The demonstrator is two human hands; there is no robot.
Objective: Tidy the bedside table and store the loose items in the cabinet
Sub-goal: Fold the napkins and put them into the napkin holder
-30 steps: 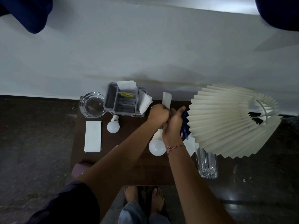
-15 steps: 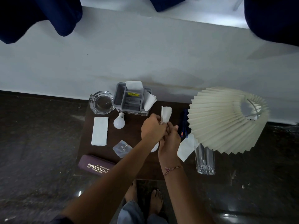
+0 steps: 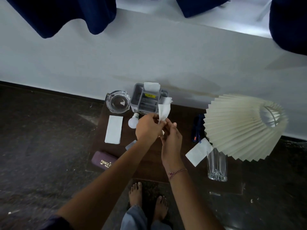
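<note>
Over the middle of the dark wooden bedside table [image 3: 149, 165], my left hand [image 3: 147, 128] and my right hand [image 3: 171, 140] meet and pinch a white folded paper [image 3: 163, 112] that sticks up between the fingertips. Behind the paper stands a grey organiser [image 3: 146, 100] with white slips in it. A small white bulb [image 3: 132, 122] lies just left of my left hand. A flat white paper [image 3: 114, 129] lies further left, and a purple glasses case [image 3: 103, 161] rests at the front left corner.
A glass ashtray [image 3: 118, 101] sits at the back left. A pleated cream lampshade [image 3: 244, 127] covers the right side, with a dark blue case [image 3: 196, 128], a white card [image 3: 198, 151] and a tall clear glass [image 3: 216, 166] beside it. My bare feet stand below the table's front edge.
Both hands lifted the folded paper off the table near the lamp and carried it left, toward the organiser. A large bulb seen under my hands earlier is now hidden.
</note>
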